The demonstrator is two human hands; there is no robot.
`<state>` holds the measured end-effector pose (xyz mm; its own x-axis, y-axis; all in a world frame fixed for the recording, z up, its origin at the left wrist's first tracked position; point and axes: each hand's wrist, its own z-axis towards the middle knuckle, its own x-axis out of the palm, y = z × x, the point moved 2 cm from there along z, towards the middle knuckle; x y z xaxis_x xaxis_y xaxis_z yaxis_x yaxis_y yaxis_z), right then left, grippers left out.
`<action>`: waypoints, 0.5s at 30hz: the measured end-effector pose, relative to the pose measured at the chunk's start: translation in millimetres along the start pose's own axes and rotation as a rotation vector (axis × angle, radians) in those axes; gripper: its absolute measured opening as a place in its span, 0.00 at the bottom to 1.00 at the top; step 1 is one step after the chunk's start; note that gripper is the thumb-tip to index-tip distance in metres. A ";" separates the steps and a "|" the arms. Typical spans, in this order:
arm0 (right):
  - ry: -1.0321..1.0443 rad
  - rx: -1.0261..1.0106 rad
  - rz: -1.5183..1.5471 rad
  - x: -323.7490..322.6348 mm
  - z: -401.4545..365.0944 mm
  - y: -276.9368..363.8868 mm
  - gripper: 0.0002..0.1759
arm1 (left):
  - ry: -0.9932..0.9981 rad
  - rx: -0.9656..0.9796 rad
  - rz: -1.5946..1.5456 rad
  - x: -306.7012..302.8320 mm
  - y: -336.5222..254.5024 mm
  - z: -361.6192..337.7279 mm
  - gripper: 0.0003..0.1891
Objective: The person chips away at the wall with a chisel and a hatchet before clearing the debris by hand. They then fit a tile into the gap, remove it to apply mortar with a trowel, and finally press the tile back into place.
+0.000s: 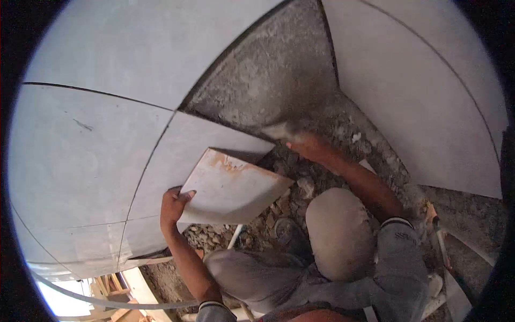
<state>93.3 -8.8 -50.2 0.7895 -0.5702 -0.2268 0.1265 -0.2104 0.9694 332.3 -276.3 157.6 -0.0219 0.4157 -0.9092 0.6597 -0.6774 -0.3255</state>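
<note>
A cut white tile (236, 188) with an orange-brown stain along its upper edge leans at a slant in front of the wall. My left hand (174, 205) grips its left edge, thumb on the face and fingers around the side. My right hand (308, 146) is closed on a pale, flat tool (278, 130) smeared by motion, whose kind I cannot make out. That tool is beside the lower edge of a bare grey cement patch (273, 70) between white wall tiles (102, 150).
Large pale tiles (418, 102) cover the surface on the right. Stones and rubble (214, 234) lie around my legs and shoe. A pale pipe (236, 236) stands below the cut tile. Wooden pieces (131, 292) and a curved hose or cable (107, 303) are at lower left.
</note>
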 end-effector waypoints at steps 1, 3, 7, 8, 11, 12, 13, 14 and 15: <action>0.023 0.025 0.015 6.5 -7.4 -7.7 0.29 | 0.013 -0.003 -0.017 -0.5 -0.3 -3.6 0.16; -0.073 0.053 0.158 -2.5 -7.5 -5.3 0.29 | 0.023 -0.034 -0.100 0.3 -11.7 -9.3 0.17; 0.050 -0.107 -0.078 5.8 1.0 7.0 0.29 | 0.001 0.025 -0.055 1.7 -3.1 -7.2 0.17; -0.018 -0.089 -0.178 6.9 2.8 5.7 0.29 | -0.002 0.024 -0.029 0.9 -0.1 -6.1 0.17; -0.108 -0.103 -0.065 7.3 -10.9 14.9 0.28 | 0.018 -0.012 0.005 -1.1 6.0 -5.9 0.17; -0.179 -0.148 0.135 0.1 -14.8 25.1 0.28 | 0.025 0.003 0.015 -0.7 2.0 -4.0 0.17; -0.178 -0.150 0.133 2.2 -10.8 21.2 0.28 | 0.022 0.002 0.013 -0.1 1.6 -5.1 0.17; -0.067 -0.131 -0.061 9.7 -3.8 12.3 0.27 | 0.027 -0.032 0.009 -0.8 1.1 -6.5 0.18; 0.035 -0.116 -0.264 11.4 3.2 7.1 0.27 | 0.023 -0.057 0.001 -0.9 -1.4 -4.9 0.18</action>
<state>101.3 -19.4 -46.2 0.7401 -0.4793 -0.4717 0.3971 -0.2546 0.8818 335.1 -272.8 160.2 -0.0045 0.4294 -0.9031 0.7012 -0.6425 -0.3090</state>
